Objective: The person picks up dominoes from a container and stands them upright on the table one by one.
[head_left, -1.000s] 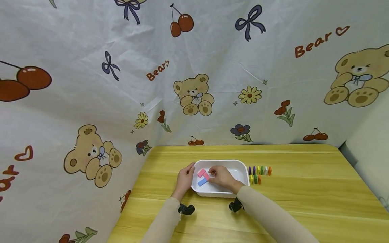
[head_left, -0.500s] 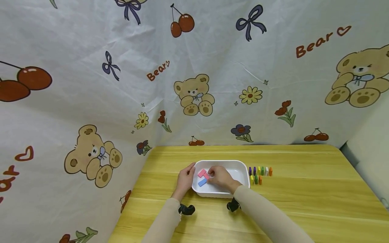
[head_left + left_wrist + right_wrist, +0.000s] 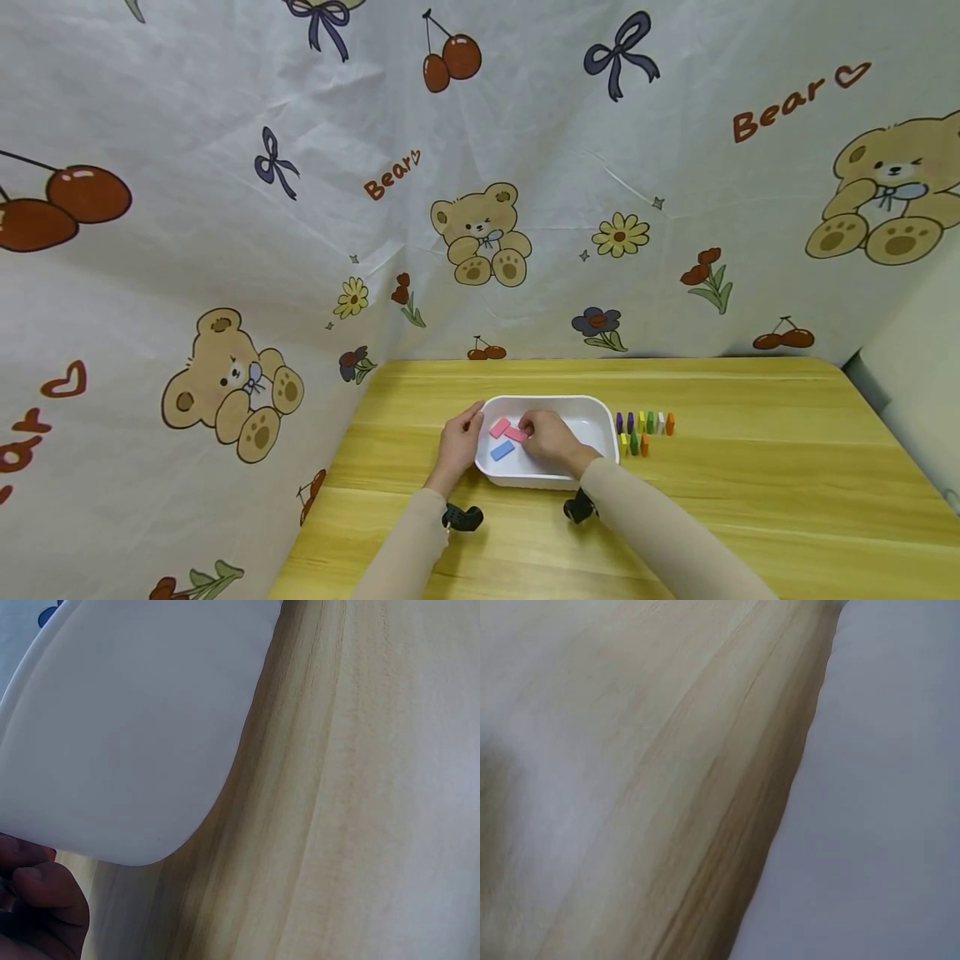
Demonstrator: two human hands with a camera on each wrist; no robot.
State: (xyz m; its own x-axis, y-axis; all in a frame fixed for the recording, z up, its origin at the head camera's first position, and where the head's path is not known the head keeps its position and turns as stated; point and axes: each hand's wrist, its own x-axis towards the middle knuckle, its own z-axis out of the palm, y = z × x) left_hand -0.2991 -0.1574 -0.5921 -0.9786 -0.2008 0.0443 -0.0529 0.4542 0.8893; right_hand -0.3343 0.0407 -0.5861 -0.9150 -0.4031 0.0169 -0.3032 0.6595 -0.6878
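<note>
A white rectangular plastic tray (image 3: 543,481) sits on the wooden table. My left hand (image 3: 456,442) holds the tray's left end; in the left wrist view its curled fingers (image 3: 52,892) show at the tray's end. Inside the tray, my right hand (image 3: 551,437) pinches the right end of a small pink block (image 3: 515,434), which lies nearly flat. A second pink block (image 3: 499,427) lies just behind and left of it, and a blue block (image 3: 502,451) lies in front. The right wrist view shows the tray's outer wall (image 3: 877,795), with the right hand out of view.
Right of the tray, several small upright blocks stand in two rows: purple, yellow, green, white and an orange block (image 3: 671,423) at the end. Wooden tabletop (image 3: 750,467) extends to the right. A bear-print cloth (image 3: 555,317) hangs behind and to the left.
The pink block at my right fingertips has turned to lie more sideways, and its left end is farther from the blue block. The left hand has stayed at the tray's end.
</note>
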